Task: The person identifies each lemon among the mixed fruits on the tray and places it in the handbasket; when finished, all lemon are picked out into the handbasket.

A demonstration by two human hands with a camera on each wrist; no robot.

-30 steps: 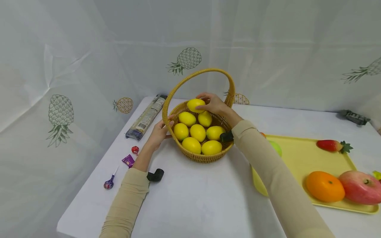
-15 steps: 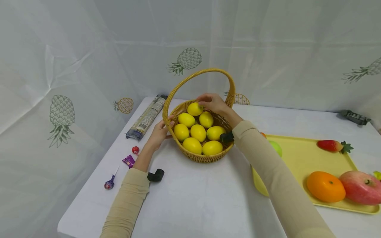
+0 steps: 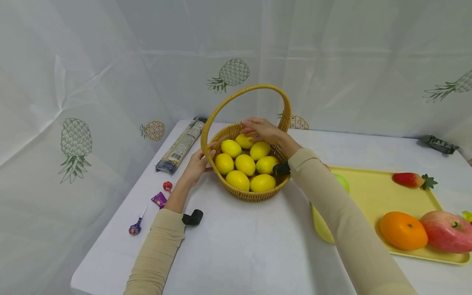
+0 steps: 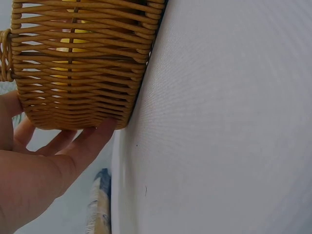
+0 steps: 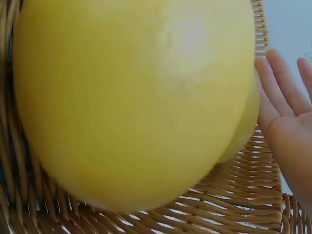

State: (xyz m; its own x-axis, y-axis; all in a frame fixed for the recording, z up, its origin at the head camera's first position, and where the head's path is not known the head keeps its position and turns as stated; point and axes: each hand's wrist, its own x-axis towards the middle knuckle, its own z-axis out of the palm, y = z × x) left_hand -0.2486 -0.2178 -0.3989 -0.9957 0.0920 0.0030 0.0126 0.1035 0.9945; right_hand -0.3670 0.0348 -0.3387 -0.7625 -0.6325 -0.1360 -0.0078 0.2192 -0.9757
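A wicker basket (image 3: 254, 198) with a tall arched handle stands on the white table and holds several yellow lemons (image 3: 245, 164). My left hand (image 3: 196, 167) rests against the basket's left side by the handle's foot. In the left wrist view its fingers (image 4: 92, 144) lie extended along the woven wall. Over the basket's back part, my right hand (image 3: 263, 131) touches or hovers by the rearmost lemon (image 3: 243, 141), partly covering it. The right wrist view shows straight, spread fingers (image 5: 287, 87) beside a lemon, while another lemon (image 5: 131, 97) fills the foreground.
Right of the basket, a yellow tray (image 3: 372, 192) carries a strawberry (image 3: 407, 180), an orange (image 3: 403, 230), a pink fruit (image 3: 447, 232) and a green fruit (image 3: 342, 183), partly hidden by my sleeve. Left lie a long package (image 3: 181, 145), lollipops (image 3: 135, 226) and a purple-wrapped candy (image 3: 159, 199).
The lemon held by my right hand has gone down into the back of the basket, and the fingers have loosened. A neighbouring lemon shifted slightly right. My left hand stays put.
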